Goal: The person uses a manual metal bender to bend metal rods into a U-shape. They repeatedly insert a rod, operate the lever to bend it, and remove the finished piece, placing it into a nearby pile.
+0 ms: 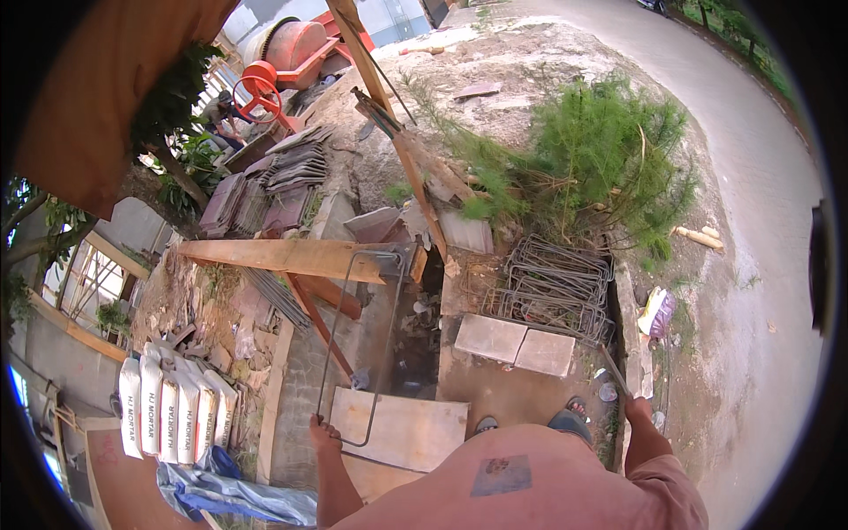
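In my left hand [326, 434] is a rectangular stirrup of bent steel rod [337, 332], its fingers wrapped round one side near the lower corner. The stirrup's far end reaches the metal-capped end of a timber beam [274, 254]; whether it touches there I cannot tell. My right hand [638, 409] is closed round a slim bar [614, 369] that points away from me, beside a stack of similar stirrups [558, 281]. The bar's far tip lies close to the stack's near corner.
Pale slabs [514, 345] lie in front of the stack. Another board [402, 428] spans the trench [415, 340]. White sacks [177, 406] and a blue tarp [238, 495] sit left. A leafy bush [592, 155], roof tiles [291, 172], an orange mixer [300, 49] and a person [221, 119] are farther off.
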A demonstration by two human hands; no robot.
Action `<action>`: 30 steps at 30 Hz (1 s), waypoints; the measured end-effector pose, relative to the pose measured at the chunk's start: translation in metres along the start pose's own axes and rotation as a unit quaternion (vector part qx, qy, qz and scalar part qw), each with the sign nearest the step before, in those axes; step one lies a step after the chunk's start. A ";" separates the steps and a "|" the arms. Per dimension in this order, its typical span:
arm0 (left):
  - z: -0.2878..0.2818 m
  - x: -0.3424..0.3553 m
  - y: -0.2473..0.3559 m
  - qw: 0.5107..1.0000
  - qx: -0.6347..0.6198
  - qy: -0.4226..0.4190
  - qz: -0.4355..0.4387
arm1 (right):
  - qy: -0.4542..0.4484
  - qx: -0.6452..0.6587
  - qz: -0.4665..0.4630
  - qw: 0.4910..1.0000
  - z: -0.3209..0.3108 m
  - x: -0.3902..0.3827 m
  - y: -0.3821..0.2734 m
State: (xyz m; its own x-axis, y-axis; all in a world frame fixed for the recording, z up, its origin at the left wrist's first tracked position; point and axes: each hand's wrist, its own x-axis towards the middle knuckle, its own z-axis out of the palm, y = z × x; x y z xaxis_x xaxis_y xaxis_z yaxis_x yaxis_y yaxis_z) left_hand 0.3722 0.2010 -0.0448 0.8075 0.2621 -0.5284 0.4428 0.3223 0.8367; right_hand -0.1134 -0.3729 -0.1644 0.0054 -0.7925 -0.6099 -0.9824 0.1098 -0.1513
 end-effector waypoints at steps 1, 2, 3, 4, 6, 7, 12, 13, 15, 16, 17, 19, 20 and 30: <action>0.015 -0.035 0.020 0.998 0.005 0.022 0.056 | -0.013 0.003 0.028 1.000 -0.008 -0.012 0.029; 0.036 -0.074 0.041 0.987 0.021 0.013 0.157 | -0.085 -0.047 0.075 0.992 -0.010 -0.010 0.061; 0.060 -0.111 0.061 0.966 0.037 0.000 0.255 | -0.128 -0.144 0.046 0.980 0.024 0.025 0.118; 0.067 -0.133 0.074 0.939 0.074 -0.004 0.336 | -0.149 -0.246 -0.013 0.958 0.057 0.057 0.173; 0.092 -0.190 0.093 0.877 0.161 0.012 0.452 | -0.185 -0.244 0.023 0.952 0.063 0.071 0.218; 0.101 -0.216 0.100 0.832 0.232 0.007 0.503 | -0.202 -0.246 0.044 0.947 0.049 0.065 0.218; 0.205 -0.342 0.130 0.484 0.523 0.042 0.701 | -0.213 -0.260 -0.041 0.941 0.012 0.128 0.173; 0.235 -0.356 0.125 0.548 0.488 0.031 0.678 | -0.207 -0.237 -0.022 0.949 -0.030 0.107 0.119; 0.289 -0.377 0.127 0.575 0.518 -0.040 0.632 | -0.179 -0.192 -0.056 0.963 -0.051 0.115 0.086; 0.315 -0.386 0.130 0.571 0.537 -0.073 0.617 | -0.174 -0.138 -0.070 0.973 -0.052 0.120 0.077; 0.339 -0.391 0.134 0.565 0.553 -0.108 0.602 | -0.195 -0.022 -0.033 0.980 -0.064 0.111 0.066; 0.368 -0.384 0.125 0.567 0.572 -0.167 0.569 | -0.146 0.111 -0.053 0.982 -0.046 0.124 0.067; 0.380 -0.374 0.112 0.567 0.572 -0.193 0.560 | -0.120 0.137 -0.068 0.981 -0.039 0.128 0.072; 0.397 -0.238 -0.181 0.736 0.531 -0.420 -0.008 | -0.055 0.145 0.033 0.987 0.005 0.079 0.210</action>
State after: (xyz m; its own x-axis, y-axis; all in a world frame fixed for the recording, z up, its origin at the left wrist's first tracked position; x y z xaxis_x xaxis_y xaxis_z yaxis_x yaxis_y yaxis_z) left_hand 0.2546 -0.2811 -0.0127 0.5578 -0.5332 -0.6361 0.1493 -0.6894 0.7089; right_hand -0.3186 -0.4089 -0.2483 -0.0213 -0.7095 -0.7044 -0.8861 0.3397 -0.3154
